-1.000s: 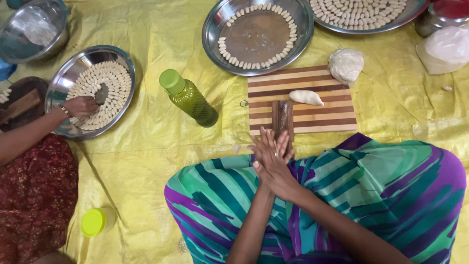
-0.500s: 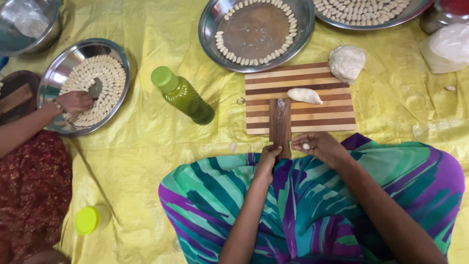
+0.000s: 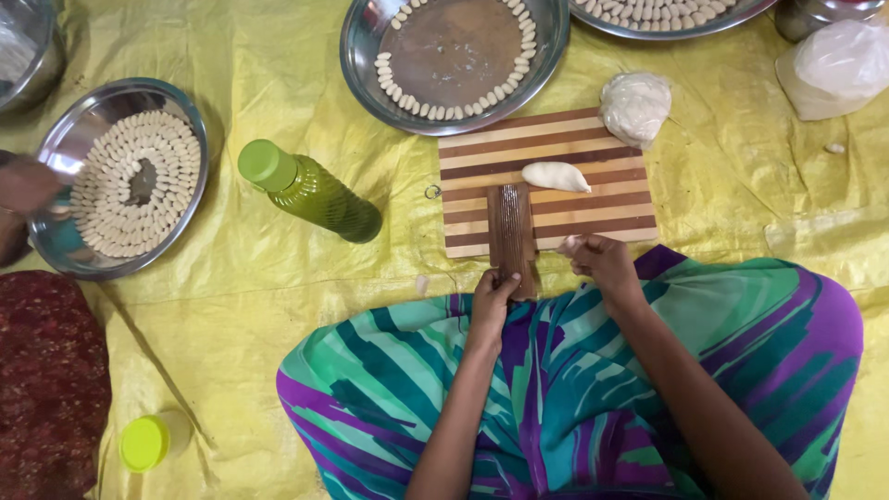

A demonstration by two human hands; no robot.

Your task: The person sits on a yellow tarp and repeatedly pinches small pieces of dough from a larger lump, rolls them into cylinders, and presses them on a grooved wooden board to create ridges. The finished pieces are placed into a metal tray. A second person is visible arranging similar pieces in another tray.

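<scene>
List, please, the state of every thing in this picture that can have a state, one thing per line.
Left hand: gripping the near end of the ridged board.
Right hand: loosely closed; contents cannot be told.
Ridged board: lying on the striped cutting board.
Green bottle: lying down, capped.
Dough roll: loose on the cutting board.
Middle plate: partly ringed with pieces.
Left plate: nearly full.

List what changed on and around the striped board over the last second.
The hands, pressed together a second ago, parted. The left hand took hold of the near end of the ridged wooden paddle; the right hand moved right to the striped cutting board edge, fingers curled, contents unclear. The dough log, dough ball and green bottle stayed put.
</scene>
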